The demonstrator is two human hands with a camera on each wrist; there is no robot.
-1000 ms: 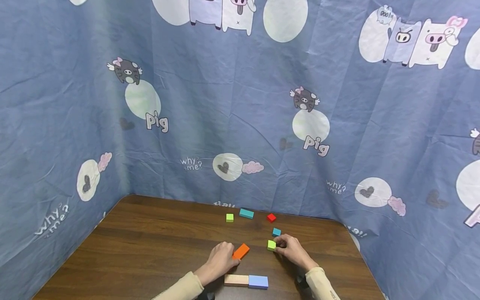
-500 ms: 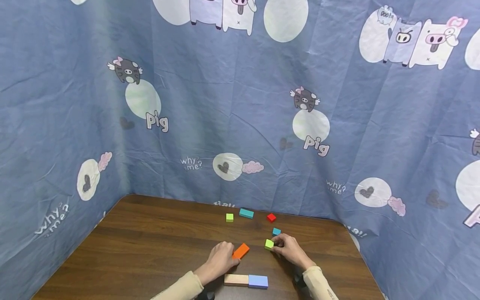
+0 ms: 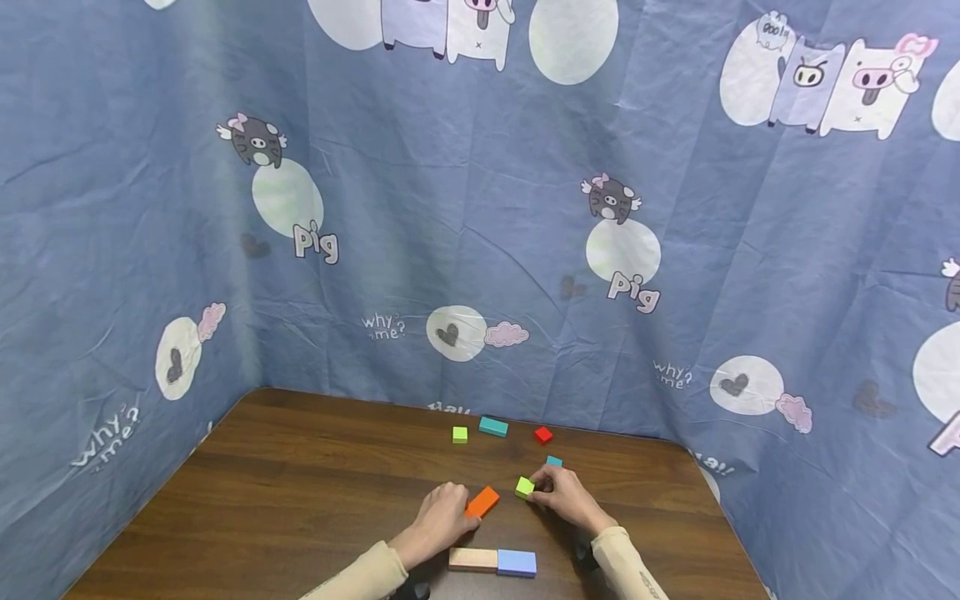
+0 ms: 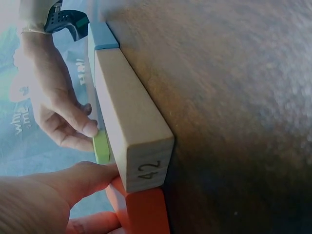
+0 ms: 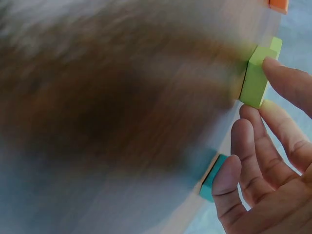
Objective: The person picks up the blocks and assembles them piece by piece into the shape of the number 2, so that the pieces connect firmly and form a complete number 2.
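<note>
In the head view my left hand [image 3: 441, 521] rests on the table, thumb and fingers around the near end of an orange rectangular block [image 3: 484, 502]. My right hand [image 3: 567, 498] pinches a lime-green cube [image 3: 524, 488] between thumb and fingertips, to the right of the orange block. The right wrist view shows thumb and index finger on the green cube [image 5: 254, 80], its other fingers loosely bent. Nearer the body lie a plain wooden block [image 3: 472, 561] and a blue block [image 3: 517, 564], end to end. The number 42 marks the wooden block [image 4: 136, 112] in the left wrist view.
Just behind the right hand is a small teal block [image 3: 554, 461], partly covered. Farther back sit another lime-green cube [image 3: 460, 435], a longer teal block [image 3: 493, 427] and a red block [image 3: 543, 436]. A blue patterned cloth [image 3: 450, 250] hangs behind the brown table [image 3: 300, 483].
My right hand has moved left with the green cube, closer to the orange block, and the cube has turned slightly. The left hand and orange block have stayed in place.
</note>
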